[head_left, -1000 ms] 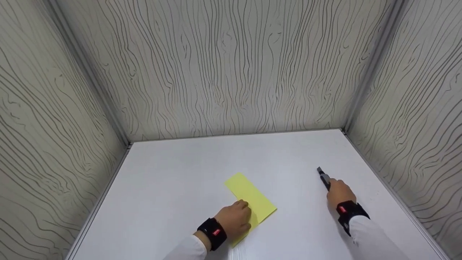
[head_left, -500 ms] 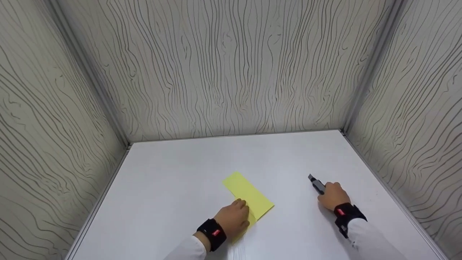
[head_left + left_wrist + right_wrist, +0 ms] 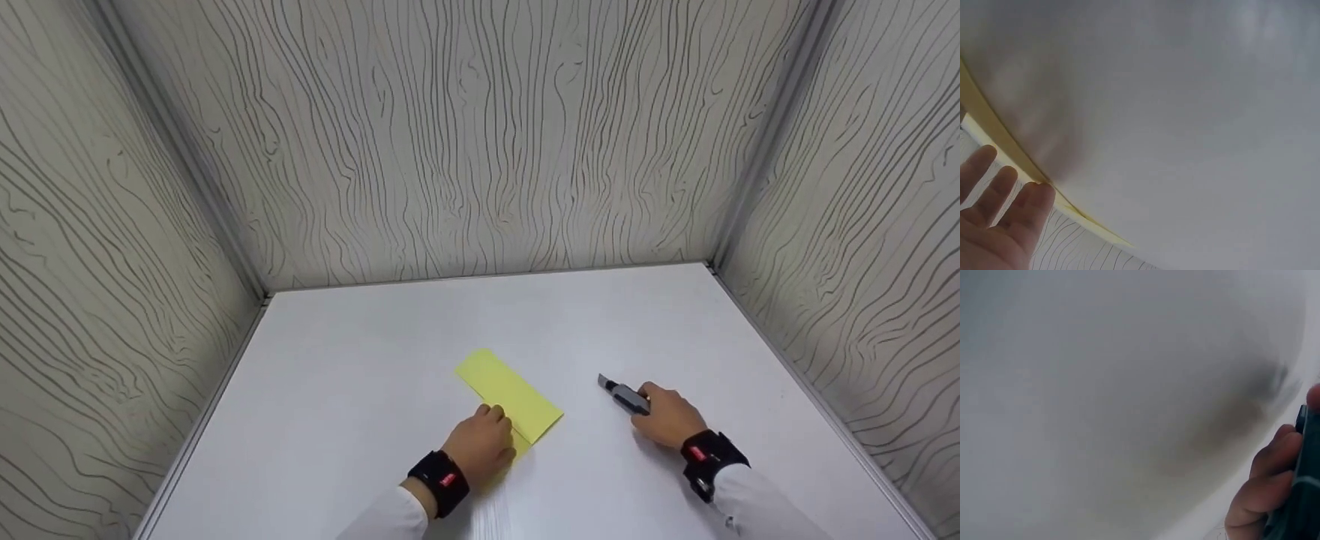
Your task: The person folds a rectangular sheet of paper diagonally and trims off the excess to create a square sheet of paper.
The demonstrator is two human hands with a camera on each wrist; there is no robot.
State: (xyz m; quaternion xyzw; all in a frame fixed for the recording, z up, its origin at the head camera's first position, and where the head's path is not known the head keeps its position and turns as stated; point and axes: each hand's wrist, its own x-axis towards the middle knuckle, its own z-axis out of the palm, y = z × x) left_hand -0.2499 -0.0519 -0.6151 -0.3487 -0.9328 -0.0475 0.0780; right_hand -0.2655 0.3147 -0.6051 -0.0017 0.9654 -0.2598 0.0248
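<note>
A yellow sheet of paper (image 3: 517,394), apparently folded, lies slantwise on the white tabletop. My left hand (image 3: 480,448) rests on its near left part and covers some of it. In the left wrist view the fingers (image 3: 1033,211) of that hand are fairly straight, with fingertips at the thin yellow edge. My right hand (image 3: 670,417) grips a grey and black utility knife (image 3: 626,397), to the right of the paper. Its blade end points to the upper left, apart from the paper. In the right wrist view curled fingers (image 3: 1269,481) wrap the dark handle (image 3: 1303,506).
The white tabletop (image 3: 360,360) is bounded by wood-grain panels at the back (image 3: 480,150), the left (image 3: 90,300) and the right (image 3: 877,285). Metal rails run along its side edges. Each wrist wears a black strap.
My right hand has moved left with the utility knife, nearer the paper, and the blade has turned further leftward. The paper has shifted slightly up and left; my left hand stays on it.
</note>
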